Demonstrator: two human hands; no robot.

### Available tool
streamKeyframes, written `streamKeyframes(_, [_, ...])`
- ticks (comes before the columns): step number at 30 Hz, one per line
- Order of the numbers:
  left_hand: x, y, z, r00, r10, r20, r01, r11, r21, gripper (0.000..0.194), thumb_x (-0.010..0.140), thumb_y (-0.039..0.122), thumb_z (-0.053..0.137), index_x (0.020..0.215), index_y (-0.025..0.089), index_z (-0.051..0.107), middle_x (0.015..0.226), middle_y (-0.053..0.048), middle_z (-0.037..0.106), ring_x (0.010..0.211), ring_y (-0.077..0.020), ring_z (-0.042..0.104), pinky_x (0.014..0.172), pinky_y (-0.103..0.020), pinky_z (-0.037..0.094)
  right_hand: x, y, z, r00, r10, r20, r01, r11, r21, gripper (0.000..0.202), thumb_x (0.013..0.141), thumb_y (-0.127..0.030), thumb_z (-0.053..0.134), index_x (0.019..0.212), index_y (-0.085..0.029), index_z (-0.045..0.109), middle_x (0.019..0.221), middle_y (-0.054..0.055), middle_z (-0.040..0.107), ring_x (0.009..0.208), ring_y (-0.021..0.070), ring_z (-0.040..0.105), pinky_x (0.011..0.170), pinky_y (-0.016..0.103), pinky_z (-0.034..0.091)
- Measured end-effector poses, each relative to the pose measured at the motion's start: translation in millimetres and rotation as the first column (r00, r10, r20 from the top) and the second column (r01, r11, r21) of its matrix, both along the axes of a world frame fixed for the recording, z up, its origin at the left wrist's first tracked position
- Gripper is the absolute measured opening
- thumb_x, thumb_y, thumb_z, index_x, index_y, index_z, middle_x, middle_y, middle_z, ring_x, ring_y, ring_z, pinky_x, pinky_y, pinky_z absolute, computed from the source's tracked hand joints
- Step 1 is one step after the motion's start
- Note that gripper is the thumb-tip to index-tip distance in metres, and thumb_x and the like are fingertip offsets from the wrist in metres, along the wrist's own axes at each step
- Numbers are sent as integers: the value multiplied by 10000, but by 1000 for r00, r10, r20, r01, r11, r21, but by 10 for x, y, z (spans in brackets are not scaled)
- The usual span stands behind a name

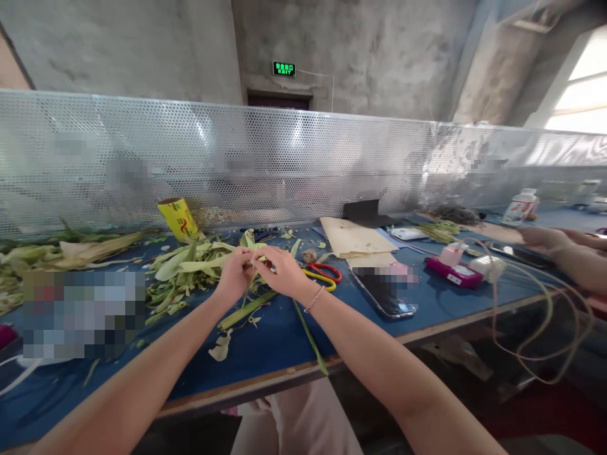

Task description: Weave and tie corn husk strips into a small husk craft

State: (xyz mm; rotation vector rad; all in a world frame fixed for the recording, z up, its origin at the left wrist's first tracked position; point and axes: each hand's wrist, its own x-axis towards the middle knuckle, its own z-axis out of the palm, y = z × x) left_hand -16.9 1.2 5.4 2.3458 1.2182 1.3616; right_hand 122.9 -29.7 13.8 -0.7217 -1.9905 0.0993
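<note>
My left hand (236, 273) and my right hand (279, 270) meet above the blue table, fingertips pinched together on a thin piece of green husk, mostly hidden by the fingers. From under my right hand a long green husk strip (310, 338) runs down to the table's front edge; its upper end is out of sight. A heap of pale green corn husks (173, 275) lies just left of and behind my hands. Beside my right wrist are scissors (337, 273) with red and yellow handles, and a small brown ball (309, 255) sits behind them.
A yellow tube (178, 218) leans near the perforated metal screen (284, 164). To the right lie a phone (384, 294), brown paper (355, 240), a magenta power strip (453, 273) and looping cables (496, 316). Another person's hand (559, 249) reaches in at far right.
</note>
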Motion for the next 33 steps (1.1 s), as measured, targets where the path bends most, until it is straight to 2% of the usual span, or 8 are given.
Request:
streamKeyframes(5, [18, -15, -3, 999, 21, 34, -23, 999, 44, 111, 610, 144, 491, 687, 158, 569, 764, -42, 491, 692, -150, 469, 609, -274, 415, 9, 9, -3, 1000, 1, -24, -1, 1000, -5, 120, 791, -189, 405, 825, -183, 520, 831, 39, 587, 702, 110, 536, 667, 228, 436])
streamKeyframes(9, [29, -25, 35, 1000, 8, 24, -9, 1000, 23, 64, 634, 200, 511, 651, 161, 559, 674, -21, 491, 653, -141, 451, 603, -260, 388, 17, 27, 3, 995, -25, -97, 22, 999, -31, 133, 799, -223, 398, 813, -188, 526, 807, 29, 587, 701, 113, 541, 655, 233, 442])
streamKeyframes(14, [24, -33, 51, 998, 56, 10, -56, 998, 19, 146, 671, 277, 501, 614, 170, 581, 592, -9, 487, 596, -138, 436, 580, -257, 360, 27, 21, 11, 992, -46, -114, 46, 999, -1, 154, 810, -229, 380, 817, -191, 530, 815, 35, 595, 748, 126, 551, 704, 251, 444])
streamKeyframes(18, [14, -36, 42, 1000, 12, 6, -12, 999, -44, 162, 656, 268, 494, 572, 162, 583, 567, -3, 524, 580, -138, 459, 575, -255, 360, 30, 11, -1, 998, -26, -54, 29, 998, 49, 161, 817, -217, 374, 840, -185, 530, 825, 47, 595, 796, 139, 555, 738, 263, 444])
streamKeyframes(21, [21, -51, 35, 992, -38, 119, 55, 987, -149, 132, 628, 226, 490, 604, 155, 600, 542, 11, 538, 538, -126, 470, 534, -241, 364, 26, 8, -11, 1000, -4, -17, 6, 996, 84, 163, 822, -212, 371, 859, -183, 527, 833, 53, 593, 825, 143, 552, 756, 271, 444])
streamKeyframes(24, [42, -67, 17, 962, -64, 264, 145, 943, -300, 87, 608, 193, 498, 605, 150, 574, 472, 29, 497, 449, -101, 442, 452, -220, 352, 25, 1, -13, 1000, -7, 16, 6, 996, 93, 164, 824, -203, 367, 869, -183, 524, 850, 58, 592, 830, 141, 551, 754, 272, 446])
streamKeyframes(28, [80, -63, -27, 864, -167, 474, 390, 819, -421, 63, 587, 192, 560, 624, 142, 551, 545, 17, 547, 484, -92, 489, 481, -217, 418, 25, -7, -15, 997, -18, 74, 10, 994, 108, 172, 821, -187, 363, 865, -180, 530, 851, 62, 591, 832, 140, 549, 747, 265, 444])
streamKeyframes(33, [115, -68, -15, 756, -56, 652, 480, 725, -495, 151, 487, 119, 635, 618, 125, 561, 573, 2, 580, 521, -88, 522, 527, -206, 452, 22, 18, -31, 998, -1, 62, -6, 994, 109, 172, 814, -171, 372, 878, -165, 532, 854, 68, 590, 826, 139, 545, 740, 264, 442])
